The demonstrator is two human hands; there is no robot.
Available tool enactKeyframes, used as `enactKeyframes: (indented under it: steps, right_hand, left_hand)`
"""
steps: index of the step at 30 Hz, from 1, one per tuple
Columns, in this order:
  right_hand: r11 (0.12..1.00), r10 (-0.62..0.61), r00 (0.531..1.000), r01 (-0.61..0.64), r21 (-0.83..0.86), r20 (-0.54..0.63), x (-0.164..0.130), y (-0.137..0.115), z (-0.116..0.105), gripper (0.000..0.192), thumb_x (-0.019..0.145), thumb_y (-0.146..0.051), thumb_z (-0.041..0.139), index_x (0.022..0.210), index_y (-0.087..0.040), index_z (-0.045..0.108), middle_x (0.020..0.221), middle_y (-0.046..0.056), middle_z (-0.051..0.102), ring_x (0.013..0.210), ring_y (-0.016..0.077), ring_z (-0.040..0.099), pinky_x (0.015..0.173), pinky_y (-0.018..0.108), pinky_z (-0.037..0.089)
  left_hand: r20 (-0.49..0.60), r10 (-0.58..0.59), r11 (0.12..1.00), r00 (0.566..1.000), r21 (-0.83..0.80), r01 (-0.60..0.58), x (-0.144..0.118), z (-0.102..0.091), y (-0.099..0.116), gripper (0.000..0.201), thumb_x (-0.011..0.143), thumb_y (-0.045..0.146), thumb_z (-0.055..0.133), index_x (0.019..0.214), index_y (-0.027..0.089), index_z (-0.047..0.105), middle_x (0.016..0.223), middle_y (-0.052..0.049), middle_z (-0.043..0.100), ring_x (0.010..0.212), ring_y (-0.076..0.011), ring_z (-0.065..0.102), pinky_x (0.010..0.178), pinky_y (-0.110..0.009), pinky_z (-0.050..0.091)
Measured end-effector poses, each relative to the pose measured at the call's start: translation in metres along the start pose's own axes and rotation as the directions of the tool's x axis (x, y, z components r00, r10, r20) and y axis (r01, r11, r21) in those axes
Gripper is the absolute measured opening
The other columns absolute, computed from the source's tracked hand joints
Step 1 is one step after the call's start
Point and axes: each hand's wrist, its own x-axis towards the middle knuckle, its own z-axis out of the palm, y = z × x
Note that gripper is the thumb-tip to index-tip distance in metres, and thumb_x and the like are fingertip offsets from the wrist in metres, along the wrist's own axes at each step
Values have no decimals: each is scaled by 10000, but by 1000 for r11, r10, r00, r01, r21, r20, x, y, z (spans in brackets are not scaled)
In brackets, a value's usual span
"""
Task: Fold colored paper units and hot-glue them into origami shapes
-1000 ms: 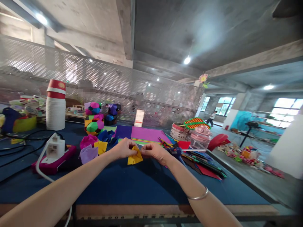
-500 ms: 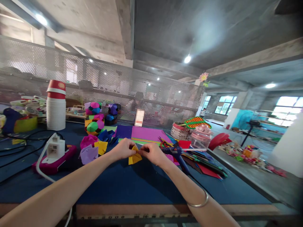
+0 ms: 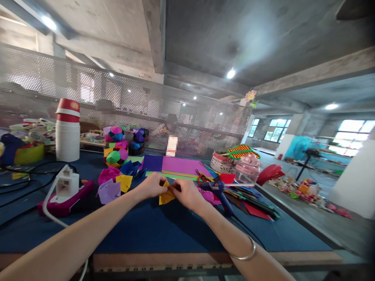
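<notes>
A: Both hands are on it! The left hand (image 3: 152, 186) and the right hand (image 3: 184, 194) are pinched shut on one folded yellow paper (image 3: 165, 196), fingertips nearly meeting over its top edge.

B: Where does the piece sit?

A: Low over the blue table (image 3: 152, 226), near the middle, just in front of the person. One silver bangle (image 3: 242, 253) rides the right wrist.

B: Around the hands?

A: Just left, three loose folded pieces: one pink (image 3: 107, 174), one lilac (image 3: 108, 191), one yellow (image 3: 124, 181). A small heap of blue folded pieces (image 3: 131, 168) lies beyond; I can't count those. Just right, one blue glue gun (image 3: 218, 189) rests on a spread of coloured sheets (image 3: 252, 203).

B: Farther out?

A: At the far side, a flat stack of purple and pink paper (image 3: 175, 164), and four paper balls (image 3: 115, 155) clustered to its left. Far left, one tall stack of white cups (image 3: 67, 140) with a red one on top. On the near left, one white plug (image 3: 66, 182) sits in a pink power strip (image 3: 66, 199).
</notes>
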Motion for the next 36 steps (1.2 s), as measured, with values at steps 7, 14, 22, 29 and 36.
enactKeyframes:
  steps: [7,14,22,29,36]
  right_hand:
    - [997,-10,1000,10,-74,3,-1,-2,-1,154,832,-255,570,713,-172,624,693,38,648,626,150,550,561,243,291]
    - [988,11,1000,-12,-156,-8,-5,-10,1,94,869,-201,528,795,-166,573,814,63,627,767,164,559,668,248,353]
    - [977,-2,1000,2,-212,-2,-9,-15,2,104,891,-197,484,849,-163,572,875,86,627,844,194,569,733,276,391]
    - [999,42,999,-42,-9,-13,-6,-11,-2,92,854,-177,522,818,-182,606,823,62,661,761,179,593,649,251,384]
    - [990,91,995,-94,102,34,-2,-1,1,107,814,-226,545,789,-185,641,755,43,676,670,173,595,579,242,374]
  left_hand:
    - [27,24,1000,999,-8,-24,-1,-2,4,214,615,228,531,704,109,685,568,10,580,535,-110,487,490,-199,323]
    - [-31,50,995,998,90,-47,-1,-3,10,241,693,248,493,708,125,700,571,-3,579,549,-115,476,503,-210,295]
    - [-62,140,965,988,231,-122,-7,-3,18,228,723,211,477,766,159,695,635,-23,607,581,-127,497,532,-216,289]
    - [-91,142,962,986,249,-116,-10,-4,23,228,712,175,478,764,158,699,646,-27,621,583,-127,499,541,-221,284]
    - [-113,156,960,981,252,-124,-11,-2,25,194,720,168,480,711,157,674,631,-29,617,568,-123,494,543,-227,277]
